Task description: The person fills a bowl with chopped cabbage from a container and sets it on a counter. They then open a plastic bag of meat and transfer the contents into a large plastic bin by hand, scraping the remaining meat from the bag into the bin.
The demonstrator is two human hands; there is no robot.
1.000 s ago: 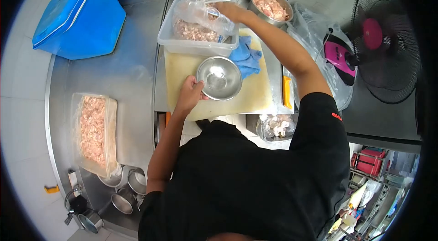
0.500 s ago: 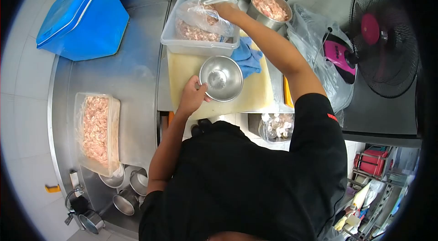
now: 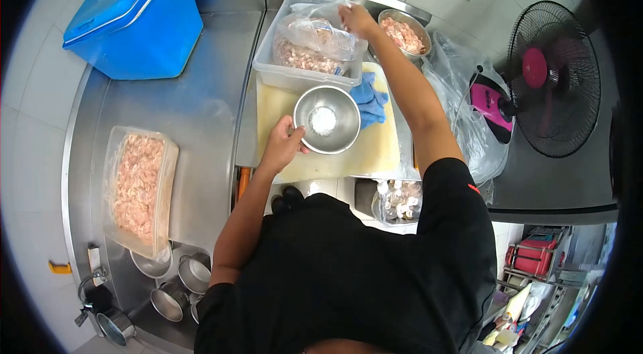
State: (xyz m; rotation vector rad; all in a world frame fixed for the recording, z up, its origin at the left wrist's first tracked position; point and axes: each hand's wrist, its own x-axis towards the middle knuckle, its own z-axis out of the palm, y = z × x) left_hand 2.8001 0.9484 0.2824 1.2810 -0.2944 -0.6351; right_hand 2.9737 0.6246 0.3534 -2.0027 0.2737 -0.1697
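My left hand (image 3: 284,145) grips the near left rim of a steel bowl (image 3: 335,136), which has a shiny bright patch at its bottom. The bowl is over a pale yellow cutting board (image 3: 288,170). My right hand (image 3: 355,19) has its fingers closed on the edge of a clear plastic bag (image 3: 295,27) of ground meat (image 3: 301,59). That bag lies in a white plastic tub (image 3: 268,75) behind the bowl. A blue cloth (image 3: 370,103) rests on the board, right of the bowl.
A blue cooler (image 3: 140,32) stands back left, and a tub of meat (image 3: 137,183) front left. Metal pots (image 3: 169,302) are beyond it. Right of the tub are a pot of meat (image 3: 403,36), plastic bags (image 3: 462,133) and a fan (image 3: 552,79).
My right hand has lifted and drawn the bag's edge to the right. My left hand still holds the bowl. The whole view has shifted slightly.
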